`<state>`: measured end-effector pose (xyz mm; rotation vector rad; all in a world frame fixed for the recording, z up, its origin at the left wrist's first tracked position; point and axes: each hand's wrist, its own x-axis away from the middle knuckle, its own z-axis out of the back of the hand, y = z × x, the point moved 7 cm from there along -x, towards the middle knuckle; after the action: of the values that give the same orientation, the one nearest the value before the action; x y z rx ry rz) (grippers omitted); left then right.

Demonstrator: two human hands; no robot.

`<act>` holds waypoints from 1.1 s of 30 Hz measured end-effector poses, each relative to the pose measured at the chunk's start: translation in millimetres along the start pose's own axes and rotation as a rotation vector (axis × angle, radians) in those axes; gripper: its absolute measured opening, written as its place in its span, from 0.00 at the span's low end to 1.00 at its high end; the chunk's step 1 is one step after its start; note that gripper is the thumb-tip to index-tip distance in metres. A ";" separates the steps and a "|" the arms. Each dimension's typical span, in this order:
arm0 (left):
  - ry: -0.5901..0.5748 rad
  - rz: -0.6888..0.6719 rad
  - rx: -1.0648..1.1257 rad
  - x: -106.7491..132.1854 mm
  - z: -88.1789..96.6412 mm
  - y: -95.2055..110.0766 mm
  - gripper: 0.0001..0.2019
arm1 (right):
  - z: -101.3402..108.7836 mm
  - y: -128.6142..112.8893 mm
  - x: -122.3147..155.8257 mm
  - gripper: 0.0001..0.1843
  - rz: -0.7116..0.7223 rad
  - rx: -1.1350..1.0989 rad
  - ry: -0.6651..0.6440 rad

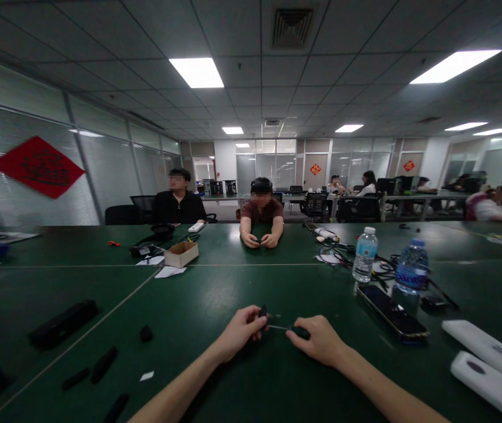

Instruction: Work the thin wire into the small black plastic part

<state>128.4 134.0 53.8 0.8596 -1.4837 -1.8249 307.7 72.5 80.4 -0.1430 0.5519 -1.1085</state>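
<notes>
Near the middle of the green table, my left hand [246, 330] is closed round a small black part [264, 311], whose upper end sticks out above the fingers. My right hand [318, 339] grips the dark handle of a screwdriver [300, 332]. Its thin metal shaft points left and reaches the black part in my left hand. Whether the tip sits in a screw is too small to tell. Fingers hide most of the black part.
Left on the table [198, 376] lie several black pieces [104, 364] and a long black case [63, 323]. At right are a phone [392, 314], two water bottles [365, 255], cables and white devices [489, 382]. An open cardboard box [181, 255] stands farther back. People sit across the table.
</notes>
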 end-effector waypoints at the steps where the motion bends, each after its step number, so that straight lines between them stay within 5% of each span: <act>1: -0.003 -0.003 0.004 0.3 -0.1 0.6 0.23 | 0.1 -0.3 0.0 0.21 -0.001 0.000 -0.003; 33: -0.015 -0.018 0.009 0.5 -0.9 1.8 0.21 | -1.5 1.8 0.6 0.21 0.012 0.041 0.006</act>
<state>128.9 132.8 55.3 0.8676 -1.4990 -1.8431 308.6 73.0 78.2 -0.1007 0.5339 -1.1081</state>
